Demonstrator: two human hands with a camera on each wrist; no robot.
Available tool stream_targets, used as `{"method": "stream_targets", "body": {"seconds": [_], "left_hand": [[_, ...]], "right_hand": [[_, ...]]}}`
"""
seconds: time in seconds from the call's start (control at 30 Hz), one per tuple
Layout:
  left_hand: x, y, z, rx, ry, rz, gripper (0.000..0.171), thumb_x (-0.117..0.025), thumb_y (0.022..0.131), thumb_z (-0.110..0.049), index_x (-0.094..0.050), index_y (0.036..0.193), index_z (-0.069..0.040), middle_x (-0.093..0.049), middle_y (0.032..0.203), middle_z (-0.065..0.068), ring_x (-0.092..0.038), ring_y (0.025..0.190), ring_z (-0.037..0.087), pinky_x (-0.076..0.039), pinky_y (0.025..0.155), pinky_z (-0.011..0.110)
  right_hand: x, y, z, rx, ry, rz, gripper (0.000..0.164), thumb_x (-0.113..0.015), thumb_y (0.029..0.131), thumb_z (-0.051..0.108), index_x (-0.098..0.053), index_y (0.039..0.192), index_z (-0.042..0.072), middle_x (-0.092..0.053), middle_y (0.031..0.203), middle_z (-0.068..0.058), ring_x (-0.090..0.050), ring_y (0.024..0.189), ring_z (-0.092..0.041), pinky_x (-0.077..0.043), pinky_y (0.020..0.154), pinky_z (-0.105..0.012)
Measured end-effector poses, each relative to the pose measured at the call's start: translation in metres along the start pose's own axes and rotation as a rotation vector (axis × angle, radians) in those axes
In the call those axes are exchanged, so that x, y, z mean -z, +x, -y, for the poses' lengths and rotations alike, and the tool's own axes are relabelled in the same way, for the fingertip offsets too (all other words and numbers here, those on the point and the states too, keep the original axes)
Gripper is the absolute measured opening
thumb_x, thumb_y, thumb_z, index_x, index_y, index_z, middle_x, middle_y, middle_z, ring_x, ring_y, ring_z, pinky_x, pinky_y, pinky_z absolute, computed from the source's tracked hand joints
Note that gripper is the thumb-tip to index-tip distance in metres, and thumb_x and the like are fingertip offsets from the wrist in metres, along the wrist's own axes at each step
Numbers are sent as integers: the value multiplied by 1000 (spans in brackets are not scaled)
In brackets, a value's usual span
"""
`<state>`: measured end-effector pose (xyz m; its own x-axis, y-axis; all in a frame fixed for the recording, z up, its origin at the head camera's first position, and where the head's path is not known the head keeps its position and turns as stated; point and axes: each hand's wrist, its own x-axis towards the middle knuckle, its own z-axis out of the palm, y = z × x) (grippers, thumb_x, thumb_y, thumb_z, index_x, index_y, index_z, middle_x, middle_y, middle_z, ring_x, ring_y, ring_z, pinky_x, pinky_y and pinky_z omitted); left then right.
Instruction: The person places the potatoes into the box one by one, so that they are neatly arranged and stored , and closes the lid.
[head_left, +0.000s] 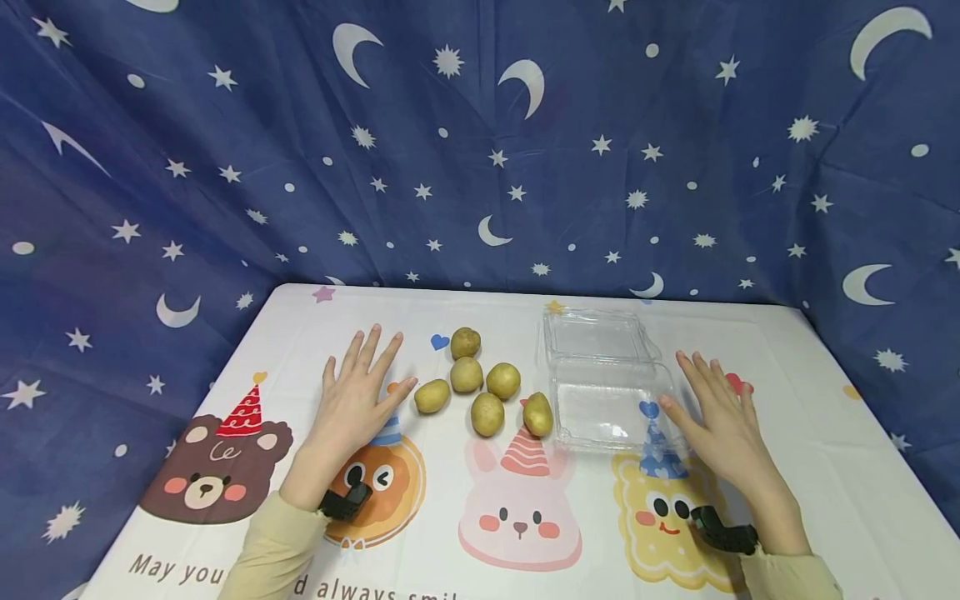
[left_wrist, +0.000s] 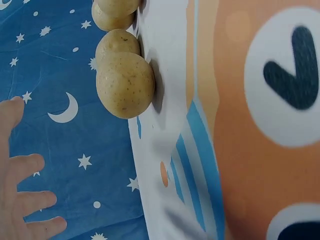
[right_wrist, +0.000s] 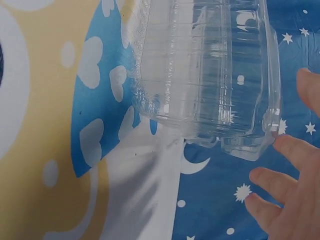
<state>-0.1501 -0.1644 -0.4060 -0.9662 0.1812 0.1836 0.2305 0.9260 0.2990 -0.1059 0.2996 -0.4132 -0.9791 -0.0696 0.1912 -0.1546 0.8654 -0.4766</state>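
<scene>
Several potatoes lie loosely grouped in the middle of the table. My left hand is spread palm down to their left, its thumb tip close to the nearest potato; the left wrist view shows that potato apart from the fingers. A clear plastic clamshell box stands right of the potatoes with its lid folded back. Just right of the box, my right hand is spread with nothing in it. In the right wrist view its fingers overlap the edge of the box.
A white tablecloth printed with cartoon faces covers the table. Behind it hangs a blue curtain with moons and stars. A dark strap-on camera sits on the left wrist and another camera on the right.
</scene>
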Motion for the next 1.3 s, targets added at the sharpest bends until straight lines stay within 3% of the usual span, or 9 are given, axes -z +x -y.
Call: {"method": "stream_targets", "body": {"seconds": [0.3,0.7,1.07,1.13,1.23,1.3], "left_hand": [[-6,-1,-5,-27,-67,-6,66,-49,96,-50,-28,152,-22,-23,159,14,-19,147,37,-21,111,66],[-15,-4,-5,-35,-153,-26,63,-49,96,-47,-30,151,-22,-30,156,14,-28,143,38,-28,109,63],[-22,-6,-5,-30,-249,-1,61,-49,97,-46,-32,151,-22,-36,153,14,-36,140,37,-32,110,59],[-23,-6,-5,-29,-270,2,60,-49,97,-46,-33,150,-22,-37,153,14,-42,135,35,-36,108,58],[-26,-6,-5,-34,-295,4,59,-50,97,-45,-35,149,-21,-38,152,14,-45,132,34,-38,107,56],[-28,-6,-5,-35,-306,8,59,-49,97,-45,-35,149,-21,-39,151,13,-44,133,33,-37,108,55]], "right_hand": [[-2,-1,-4,24,56,-1,72,-57,94,38,-23,154,17,-27,155,-25,-12,147,-45,3,114,-67],[0,-4,-4,-14,162,46,72,-60,94,33,-22,154,23,-27,155,-23,-24,140,-52,-21,101,-76],[0,-5,-8,-68,186,83,72,-59,94,36,-22,154,26,-31,153,-25,-29,137,-51,-25,98,-76],[-1,-4,-9,-60,202,84,71,-60,94,35,-22,154,25,-33,151,-25,-31,136,-51,-25,98,-76],[-3,-2,-12,-37,219,77,70,-60,94,33,-25,153,22,-35,151,-24,-36,134,-49,-29,100,-71],[-4,-1,-14,-20,217,67,68,-60,94,31,-27,153,21,-38,150,-22,-40,131,-45,-35,109,-51]]}}
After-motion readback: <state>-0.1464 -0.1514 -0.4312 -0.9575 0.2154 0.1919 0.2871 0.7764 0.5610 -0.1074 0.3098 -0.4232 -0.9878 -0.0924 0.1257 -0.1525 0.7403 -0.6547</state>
